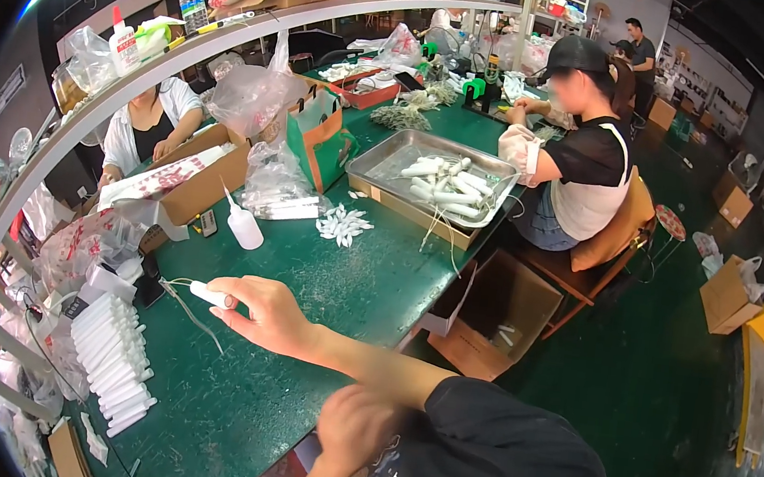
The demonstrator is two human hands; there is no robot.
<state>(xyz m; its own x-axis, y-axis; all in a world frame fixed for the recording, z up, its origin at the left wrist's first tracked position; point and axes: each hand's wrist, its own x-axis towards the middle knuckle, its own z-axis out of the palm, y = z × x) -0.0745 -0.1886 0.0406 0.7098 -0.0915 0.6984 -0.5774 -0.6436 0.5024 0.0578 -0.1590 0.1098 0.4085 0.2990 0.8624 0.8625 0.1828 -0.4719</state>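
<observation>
My right hand reaches across the green table, its thumb and fingers pinching a slim white tube. Thin pale wires trail from the tube's far end, close to a small black device. My left hand is drawn back near my chest, below the right forearm; its fingers are blurred and partly hidden, and I see nothing in it. Left of the right hand lies a stack of white tubes. Beyond it are a white squeeze bottle with a thin nozzle and a heap of small white pieces.
A metal tray of wired white tubes stands at the far right edge. Behind are a green and orange bag and an open cardboard box. A curved shelf borders the left. A co-worker sits at right.
</observation>
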